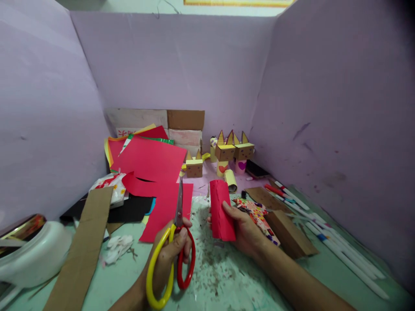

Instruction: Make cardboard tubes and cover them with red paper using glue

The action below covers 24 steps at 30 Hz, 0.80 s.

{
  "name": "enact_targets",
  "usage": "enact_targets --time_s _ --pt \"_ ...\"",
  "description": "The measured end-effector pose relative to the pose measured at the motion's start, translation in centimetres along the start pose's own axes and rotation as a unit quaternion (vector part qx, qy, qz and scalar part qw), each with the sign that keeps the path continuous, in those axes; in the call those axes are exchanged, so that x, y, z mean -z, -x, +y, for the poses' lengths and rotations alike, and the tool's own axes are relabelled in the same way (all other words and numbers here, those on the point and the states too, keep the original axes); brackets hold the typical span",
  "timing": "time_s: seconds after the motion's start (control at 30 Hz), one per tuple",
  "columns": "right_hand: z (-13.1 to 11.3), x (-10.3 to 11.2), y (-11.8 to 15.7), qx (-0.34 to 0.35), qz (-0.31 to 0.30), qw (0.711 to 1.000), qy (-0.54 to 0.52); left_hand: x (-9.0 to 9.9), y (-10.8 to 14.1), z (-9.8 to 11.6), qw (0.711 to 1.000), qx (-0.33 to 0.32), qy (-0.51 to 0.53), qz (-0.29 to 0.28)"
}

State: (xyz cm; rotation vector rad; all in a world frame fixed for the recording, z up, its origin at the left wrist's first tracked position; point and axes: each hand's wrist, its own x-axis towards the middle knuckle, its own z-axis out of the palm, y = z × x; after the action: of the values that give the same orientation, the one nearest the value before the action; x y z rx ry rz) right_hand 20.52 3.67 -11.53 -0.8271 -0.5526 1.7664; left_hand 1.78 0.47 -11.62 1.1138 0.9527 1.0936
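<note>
In my left hand (pixel 171 250) are scissors (pixel 158 276) with one yellow and one red handle; their blades point up and away and look closed. My fingers wrap the handles near the pivot. My right hand (pixel 243 226) grips a red paper-covered tube (pixel 222 211) from its right side, thumb on the front. A rough, uneven seam runs down the tube, which stands roughly upright. The blades are left of the tube, apart from it. Behind the scissors lie sheets of red paper (pixel 149 160).
Box-headed cardboard figures (pixel 225 153) stand at the back, near a yellow tube (pixel 230 180). A cardboard strip (pixel 81 255) and a white container (pixel 39 255) lie left. Folded brown cardboard (pixel 290 233) and white sticks (pixel 346 259) lie right. Purple walls surround the green table (pixel 207 293).
</note>
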Motion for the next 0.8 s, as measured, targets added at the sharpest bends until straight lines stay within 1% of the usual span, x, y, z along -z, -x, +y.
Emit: enact_targets --time_s 0.07,0.13,0.27,0.33,0.43,0.5,0.6,0.7,0.77,0.8 --pt "0.0 0.1 -0.1 0.007 -0.004 1.000 -0.004 0.0 0.0 -0.3 1.000 -0.017 -0.024 -0.003" --pt "-0.1 0.2 -0.2 0.024 -0.015 0.999 -0.017 0.1 0.1 -0.4 0.997 -0.048 -0.067 -0.001" --pt "-0.3 0.2 -0.2 0.055 -0.030 0.997 -0.046 0.4 0.6 -0.5 0.983 -0.094 -0.158 0.010" --pt "-0.4 0.2 -0.2 0.067 -0.043 0.995 -0.063 0.6 0.9 -0.3 0.972 -0.128 -0.198 0.019" --pt "-0.5 0.2 -0.3 0.091 -0.067 0.990 -0.080 0.8 1.1 0.1 0.943 -0.185 -0.273 0.036" --pt "-0.6 0.3 -0.4 0.114 -0.071 0.987 -0.082 0.9 1.1 0.4 0.924 -0.195 -0.329 0.036" --pt "-0.6 0.5 -0.6 0.133 -0.074 0.985 -0.083 1.0 0.8 0.5 0.884 -0.217 -0.414 0.019" --pt "-0.7 0.6 -0.6 0.138 -0.084 0.983 -0.082 1.0 0.5 0.3 0.833 -0.270 -0.483 0.000" --pt "-0.7 0.4 -0.4 0.146 -0.092 0.982 -0.078 1.0 0.3 0.1 0.812 -0.288 -0.508 -0.008" --pt "-0.7 0.4 -0.3 0.149 -0.095 0.982 -0.073 0.9 0.2 0.0 0.809 -0.287 -0.514 -0.009"
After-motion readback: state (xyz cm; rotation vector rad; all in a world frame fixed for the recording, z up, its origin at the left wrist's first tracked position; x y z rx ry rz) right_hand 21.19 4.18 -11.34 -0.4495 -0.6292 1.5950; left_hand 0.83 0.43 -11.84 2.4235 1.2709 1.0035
